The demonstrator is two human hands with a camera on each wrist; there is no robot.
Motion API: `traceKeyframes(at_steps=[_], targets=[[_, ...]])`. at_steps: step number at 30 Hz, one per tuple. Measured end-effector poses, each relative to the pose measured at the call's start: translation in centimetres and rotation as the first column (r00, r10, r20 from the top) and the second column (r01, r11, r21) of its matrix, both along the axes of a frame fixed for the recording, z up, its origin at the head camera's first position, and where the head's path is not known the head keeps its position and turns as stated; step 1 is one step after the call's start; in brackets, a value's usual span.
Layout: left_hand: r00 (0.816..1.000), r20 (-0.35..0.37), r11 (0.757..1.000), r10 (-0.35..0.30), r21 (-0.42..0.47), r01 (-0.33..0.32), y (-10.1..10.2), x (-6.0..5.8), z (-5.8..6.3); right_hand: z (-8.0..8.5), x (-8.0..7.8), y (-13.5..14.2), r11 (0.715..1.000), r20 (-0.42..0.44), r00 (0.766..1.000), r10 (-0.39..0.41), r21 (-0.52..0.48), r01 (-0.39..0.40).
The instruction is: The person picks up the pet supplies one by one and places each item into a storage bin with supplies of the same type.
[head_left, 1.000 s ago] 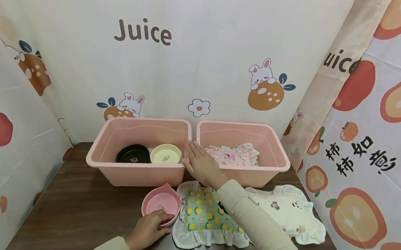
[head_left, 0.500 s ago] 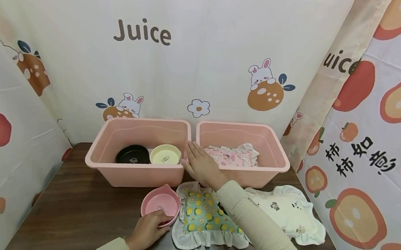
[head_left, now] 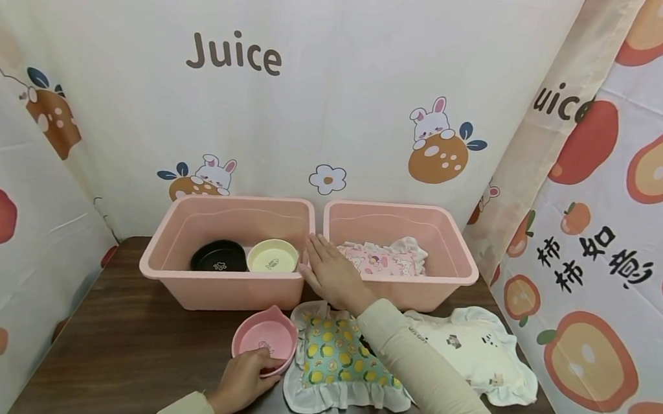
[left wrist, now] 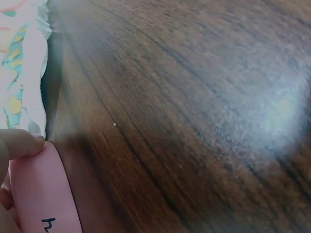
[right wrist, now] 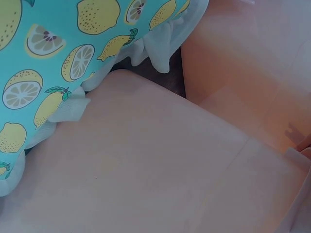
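My left hand [head_left: 244, 382] pinches the near rim of a pink pet bowl [head_left: 258, 339] with pointed ears and a fish print; the bowl sits on the table. In the left wrist view a finger lies over the edge of the bowl [left wrist: 46, 189]. My right hand [head_left: 335, 277], fingers straight, rests at the gap between two pink bins, against the right end of the left bin [head_left: 237, 295]. That bin holds a black bowl [head_left: 218, 252] and a cream bowl [head_left: 273, 255]. A pink frilled cushion [head_left: 376, 260] lies in the right bin [head_left: 418, 297].
A teal lemon-print cushion [head_left: 331, 360] with a white frill lies right of the bowl. A cream frilled cushion [head_left: 475, 348] lies further right, partly behind my right forearm. A small dark thing [head_left: 365, 343] shows beside the lemon cushion. Printed curtains enclose the brown table [head_left: 122, 346].
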State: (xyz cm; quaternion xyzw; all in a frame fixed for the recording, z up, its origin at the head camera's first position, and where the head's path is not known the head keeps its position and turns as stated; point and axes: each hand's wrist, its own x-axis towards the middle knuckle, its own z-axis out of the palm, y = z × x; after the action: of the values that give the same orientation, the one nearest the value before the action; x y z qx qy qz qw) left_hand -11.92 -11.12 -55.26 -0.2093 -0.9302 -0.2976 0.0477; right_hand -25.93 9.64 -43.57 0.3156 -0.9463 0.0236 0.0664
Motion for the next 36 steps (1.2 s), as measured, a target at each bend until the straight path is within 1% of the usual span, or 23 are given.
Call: traceKeyframes(at_steps=[4, 8, 14, 17, 19, 22, 25, 27, 32, 36], targets=[[1.0, 0.014, 1.0, -0.005, 0.014, 0.005, -0.3, 0.1, 0.2, 0.1, 0.0, 0.0, 1.0, 0.008, 1.0, -0.003, 0.007, 0.002], [1.0, 0.007, 0.999, -0.012, 0.034, 0.012, -0.6, 0.3, 0.5, 0.1, 0.0, 0.0, 1.0, 0.014, 1.0, -0.006, 0.011, 0.006], [0.999, -0.034, 0.998, 0.0, 0.06, 0.002, -0.9, 0.7, 1.2, 0.1, 0.1, 0.1, 1.0, 0.012, 1.0, -0.003, -0.007, 0.003], [1.0, -0.002, 0.995, -0.011, 0.104, 0.011, -1.1, 0.7, 1.7, 0.1, 0.1, 0.0, 1.0, 0.004, 1.0, -0.003, -0.003, 0.003], [0.998, 0.048, 0.989, -0.026, 0.15, 0.019, -1.3, 0.7, 2.0, 0.1, 0.1, 0.0, 1.0, 0.003, 1.0, -0.004, 0.0, 0.004], [0.991, 0.118, 0.976, -0.057, 0.218, 0.03, -1.6, 0.5, 2.6, 0.1, 0.1, 0.0, 1.0, 0.011, 1.0, -0.005, -0.003, 0.005], [0.984, 0.156, 0.96, -0.09, 0.275, 0.044, -1.8, 0.4, 3.0, 0.0, 0.1, 0.1, 1.0, 0.012, 1.0, 0.001, -0.014, 0.0], [0.98, 0.159, 0.949, -0.117, 0.31, 0.063, -1.9, 0.4, 3.3, 0.0, 0.1, 0.1, 1.0, 0.01, 1.0, 0.004, -0.02, -0.004], [0.974, 0.147, 0.926, -0.171, 0.361, 0.108, -2.6, 0.4, 4.3, 0.1, 0.1, 0.0, 1.0, 0.002, 1.0, 0.006, -0.026, -0.006], [0.964, 0.188, 0.913, -0.187, 0.395, 0.1, -3.1, 0.5, 5.4, 0.1, 0.1, 0.0, 1.0, 0.002, 1.0, 0.006, -0.026, -0.005]])
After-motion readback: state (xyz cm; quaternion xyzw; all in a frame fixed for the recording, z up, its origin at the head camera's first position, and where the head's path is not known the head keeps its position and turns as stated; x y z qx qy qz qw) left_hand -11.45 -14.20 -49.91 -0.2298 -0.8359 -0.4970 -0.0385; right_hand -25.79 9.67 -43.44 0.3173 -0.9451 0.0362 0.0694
